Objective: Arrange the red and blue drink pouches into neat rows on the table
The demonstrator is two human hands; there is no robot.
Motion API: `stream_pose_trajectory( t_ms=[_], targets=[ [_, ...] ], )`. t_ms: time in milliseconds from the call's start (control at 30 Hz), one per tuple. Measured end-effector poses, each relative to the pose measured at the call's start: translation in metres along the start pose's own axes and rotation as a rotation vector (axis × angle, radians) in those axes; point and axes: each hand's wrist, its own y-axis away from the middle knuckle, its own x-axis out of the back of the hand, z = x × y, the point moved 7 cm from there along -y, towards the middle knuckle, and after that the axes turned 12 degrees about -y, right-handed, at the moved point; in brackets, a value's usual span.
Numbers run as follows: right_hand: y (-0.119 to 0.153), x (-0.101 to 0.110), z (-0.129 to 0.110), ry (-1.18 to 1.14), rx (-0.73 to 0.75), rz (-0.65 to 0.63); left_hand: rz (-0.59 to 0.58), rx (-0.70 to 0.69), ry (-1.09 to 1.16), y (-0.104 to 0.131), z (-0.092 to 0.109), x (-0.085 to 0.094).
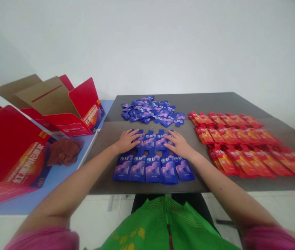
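Two rows of blue-purple pouches lie face up on the dark table (103, 173) in front of me. The nearer row (153, 168) is fully visible; both ends of the farther row (150, 140) are partly covered by my hands. At that row's left end, my left hand (127, 141) rests with its fingers spread over a pouch. My right hand (180, 144) lies on the pouches at the right end, its fingers also apart. Neither hand grips anything. Beyond the rows is a loose heap of the same blue pouches (147, 110).
Stacked rows of red-orange pouches (238, 135) cover the table's right side. On the left, a blue surface (69, 177) bears open red cartons (14, 146), (72, 123) with raised flaps. A crumpled brown cloth (64, 151) lies by the nearer carton. A white wall (163, 45) stands behind.
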Motion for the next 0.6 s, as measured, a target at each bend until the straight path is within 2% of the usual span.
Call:
stream_pose_trajectory(
  t_ms=[133,233,500,600],
  targets=[
    [-0.012,-0.019,0.004,0.028,-0.074,-0.155,-0.147,-0.055,-0.018,-0.01,0.007,-0.02],
    [-0.015,-0.021,0.01,0.041,-0.09,-0.165,-0.152,-0.045,-0.037,-0.011,0.008,-0.024],
    [-0.021,-0.019,0.015,0.07,-0.06,-0.12,-0.139,-0.007,-0.026,-0.011,0.01,-0.018],
    [-0.019,-0.016,0.007,0.078,-0.011,-0.078,-0.087,-0.073,-0.055,-0.013,0.021,-0.01]
  ],
)
